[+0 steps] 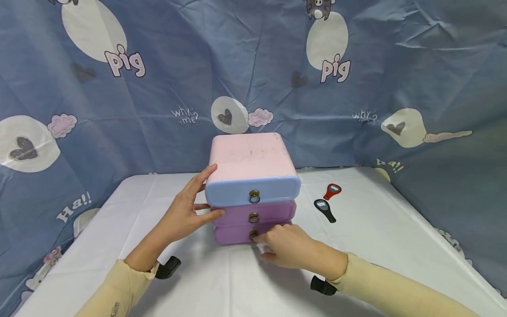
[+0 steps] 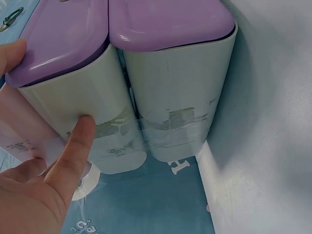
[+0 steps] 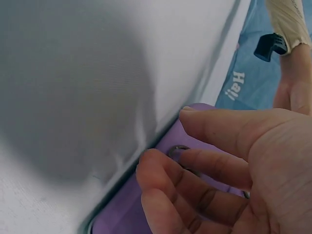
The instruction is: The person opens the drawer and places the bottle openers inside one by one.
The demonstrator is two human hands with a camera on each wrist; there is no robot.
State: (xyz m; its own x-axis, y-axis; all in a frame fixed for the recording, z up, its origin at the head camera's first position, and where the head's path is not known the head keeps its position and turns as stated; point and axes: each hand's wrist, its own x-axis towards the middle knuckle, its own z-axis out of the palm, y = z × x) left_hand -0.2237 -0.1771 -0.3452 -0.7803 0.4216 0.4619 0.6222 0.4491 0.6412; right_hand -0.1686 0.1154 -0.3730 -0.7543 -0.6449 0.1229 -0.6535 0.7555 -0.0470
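Observation:
A small stacked drawer chest has a pink top, a blue upper front and two purple drawers below. My left hand rests against its left side, fingers rather straight, with the thumb on the edge of the middle purple drawer. In the left wrist view, a fingertip presses the pale side wall. My right hand is at the bottom drawer, its index finger hooked at the metal ring pull. In the right wrist view, the thumb stays apart from the ring and the other fingers are curled.
To the right of the chest, a red bottle opener and a black bottle opener lie on the white tablecloth. A blue printed curtain hangs behind the table.

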